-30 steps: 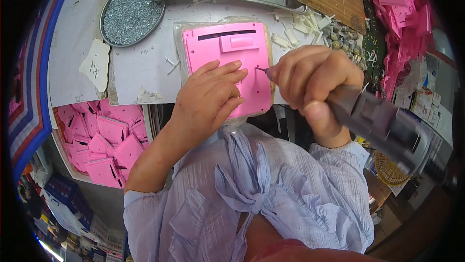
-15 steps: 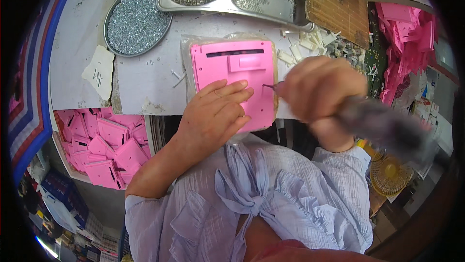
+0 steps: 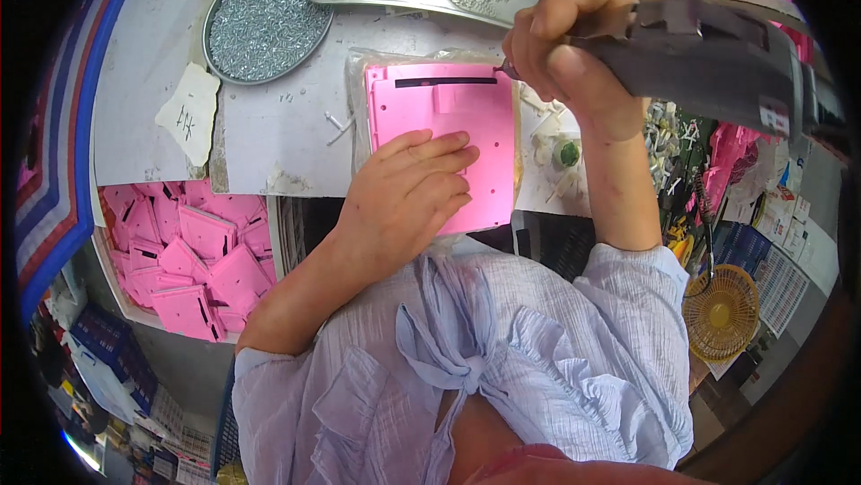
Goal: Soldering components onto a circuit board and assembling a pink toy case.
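A pink plastic panel lies on a padded, plastic-wrapped block in front of me, with a black strip along its far edge. My left hand rests flat on the panel's near left part, fingers stretched out, covering some of it. Gripped in my right hand is a dark electric screwdriver, its body pointing off to the right. The bit is at the panel's far right corner. Whether a screw sits under it, I cannot tell.
Beyond the panel stand a round tray of silvery screws and a steel compartment tray of small metal parts. A bin of pink panels sits at lower left. Torn paper lies left; small white parts lie right. A yellow basket is at lower right.
My right hand has moved the screwdriver away from me, from the panel's right middle to its far right corner. My left hand stays on the panel, which has shifted slightly in the picture.
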The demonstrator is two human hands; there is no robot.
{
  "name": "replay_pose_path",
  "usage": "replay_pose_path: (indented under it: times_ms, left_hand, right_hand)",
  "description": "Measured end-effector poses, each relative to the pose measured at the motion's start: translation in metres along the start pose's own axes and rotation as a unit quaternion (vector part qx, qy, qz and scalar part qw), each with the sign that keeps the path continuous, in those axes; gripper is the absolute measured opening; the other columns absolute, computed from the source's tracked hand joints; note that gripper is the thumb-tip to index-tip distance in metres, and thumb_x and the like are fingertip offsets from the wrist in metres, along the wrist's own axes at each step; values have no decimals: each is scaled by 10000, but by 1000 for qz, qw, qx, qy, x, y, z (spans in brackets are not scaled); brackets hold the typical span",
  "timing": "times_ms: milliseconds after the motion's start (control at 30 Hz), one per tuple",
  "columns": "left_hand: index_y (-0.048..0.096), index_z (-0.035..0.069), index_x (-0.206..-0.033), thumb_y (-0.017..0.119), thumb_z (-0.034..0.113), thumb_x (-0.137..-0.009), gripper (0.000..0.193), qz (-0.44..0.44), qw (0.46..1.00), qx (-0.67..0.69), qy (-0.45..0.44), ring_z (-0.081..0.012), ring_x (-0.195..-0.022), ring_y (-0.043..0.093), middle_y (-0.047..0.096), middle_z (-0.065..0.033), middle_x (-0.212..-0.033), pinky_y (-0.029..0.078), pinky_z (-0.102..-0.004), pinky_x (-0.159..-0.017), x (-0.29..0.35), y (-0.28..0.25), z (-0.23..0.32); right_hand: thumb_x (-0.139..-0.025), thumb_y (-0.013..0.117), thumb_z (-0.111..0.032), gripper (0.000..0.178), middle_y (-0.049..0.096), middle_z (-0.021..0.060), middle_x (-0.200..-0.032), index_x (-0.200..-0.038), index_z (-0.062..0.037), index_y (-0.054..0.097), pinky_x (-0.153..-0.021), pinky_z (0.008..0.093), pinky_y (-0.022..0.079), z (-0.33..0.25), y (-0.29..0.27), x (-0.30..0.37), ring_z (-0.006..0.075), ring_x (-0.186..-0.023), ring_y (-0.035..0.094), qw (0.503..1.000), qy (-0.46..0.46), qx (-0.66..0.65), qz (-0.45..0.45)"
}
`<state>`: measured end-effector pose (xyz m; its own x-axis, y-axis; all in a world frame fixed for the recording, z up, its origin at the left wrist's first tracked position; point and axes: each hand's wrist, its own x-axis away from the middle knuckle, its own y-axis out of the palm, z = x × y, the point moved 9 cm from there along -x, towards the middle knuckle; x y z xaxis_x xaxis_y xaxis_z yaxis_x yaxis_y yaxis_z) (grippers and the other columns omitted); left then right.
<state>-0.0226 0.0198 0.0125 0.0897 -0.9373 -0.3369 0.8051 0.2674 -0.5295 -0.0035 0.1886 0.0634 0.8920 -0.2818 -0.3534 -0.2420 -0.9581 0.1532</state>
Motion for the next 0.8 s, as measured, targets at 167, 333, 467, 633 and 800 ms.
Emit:
replay_pose_path:
  times_ms: [167, 333, 467, 633, 800]
  left_hand:
    - [673, 90, -938, 771, 101, -852, 130, 42, 999, 21, -6, -268, -1196, 682, 756, -87, -1152, 487, -451, -1048, 4, -3, 0]
    - [678, 89, -885, 780, 96, -842, 110, 50, 998, 8, 20, -265, -1161, 700, 765, -88, -1107, 511, -441, -1020, 0, -4, 4]
    - [676, 81, -881, 787, 98, -837, 121, 81, 997, -1, 18, -275, -1129, 713, 767, -87, -1090, 515, -447, -1015, 4, -11, 0]
    - [676, 88, -932, 803, 84, -819, 170, 100, 994, -26, 27, -257, -1094, 726, 770, -66, -1069, 444, -518, -1087, 9, -25, 10]
    - [681, 104, -959, 822, 88, -793, 218, 106, 994, -29, 26, -238, -1049, 736, 771, -43, -1028, 387, -550, -1129, 16, -30, 6]
  right_hand:
    - [-982, 643, -177, 210, 472, 15, -584, -892, -74, 485, -499, 303, 351, -7, 2, 1, 110, -493, 434, 999, -33, 26, -15]
    - [-987, 628, -165, 178, 470, 13, -581, -909, -80, 492, -519, 316, 357, -2, -4, 3, 121, -495, 427, 999, -26, 1, -24]
    - [-986, 627, -219, 169, 491, -12, -596, -1020, -82, 534, -502, 309, 353, -37, 11, 3, 116, -498, 443, 998, -59, 34, 5]
    - [-948, 743, -344, 259, 550, -84, -585, -969, -168, 554, -434, 254, 393, -75, 62, 21, 75, -458, 509, 992, -60, -107, -42]
    - [-929, 768, -357, 291, 553, -73, -578, -941, -161, 553, -414, 255, 388, -67, 74, 22, 79, -435, 498, 992, -57, -110, -22]
